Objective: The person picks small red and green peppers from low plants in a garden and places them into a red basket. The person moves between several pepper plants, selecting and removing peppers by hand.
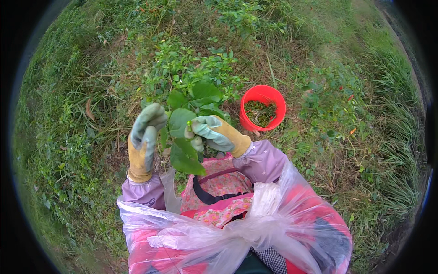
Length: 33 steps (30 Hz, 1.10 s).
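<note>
Both of my hands wear yellow knit gloves with grey-green coated palms and fingers. My left hand is at the left edge of a cluster of broad green leaves, its fingers curled towards the thumb; whether anything is between them is hidden. At the right side of the same leaves, my right hand pinches a small bright green piece, perhaps a stem or a small pepper. One large leaf hangs below the right fingertips. Beyond the right hand, a red plastic bucket holds green plant pieces with some red bits.
Leafy pepper plants grow just ahead, with another bush bearing red fruit at the right. Grass and weeds cover the ground. Clear plastic sheeting is tied around my body over a floral apron.
</note>
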Available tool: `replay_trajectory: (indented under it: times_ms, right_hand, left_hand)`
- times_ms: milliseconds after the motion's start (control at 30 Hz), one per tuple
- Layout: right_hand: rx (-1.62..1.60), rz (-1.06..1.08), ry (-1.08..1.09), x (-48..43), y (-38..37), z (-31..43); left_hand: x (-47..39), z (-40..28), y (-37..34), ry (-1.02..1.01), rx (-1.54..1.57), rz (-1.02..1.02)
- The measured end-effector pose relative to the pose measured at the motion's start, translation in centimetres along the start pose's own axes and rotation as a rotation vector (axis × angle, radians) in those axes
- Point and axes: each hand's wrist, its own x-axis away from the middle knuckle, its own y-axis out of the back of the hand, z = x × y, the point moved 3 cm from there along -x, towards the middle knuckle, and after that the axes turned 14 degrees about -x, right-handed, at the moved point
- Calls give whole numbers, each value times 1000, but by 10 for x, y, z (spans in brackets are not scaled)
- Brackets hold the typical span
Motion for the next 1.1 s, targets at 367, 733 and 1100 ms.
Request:
replay_trajectory:
  times_ms: [367,733,1100]
  right_hand:
    - [206,50,-60,-8,1,-17]
    - [276,-97,40,-6,7,57]
    - [1803,148,708,-89,37,3]
  left_hand:
    - [47,59,-52,159,238,31]
    - [32,81,38,241,766,-364]
    - [-2,121,34,492,618,-261]
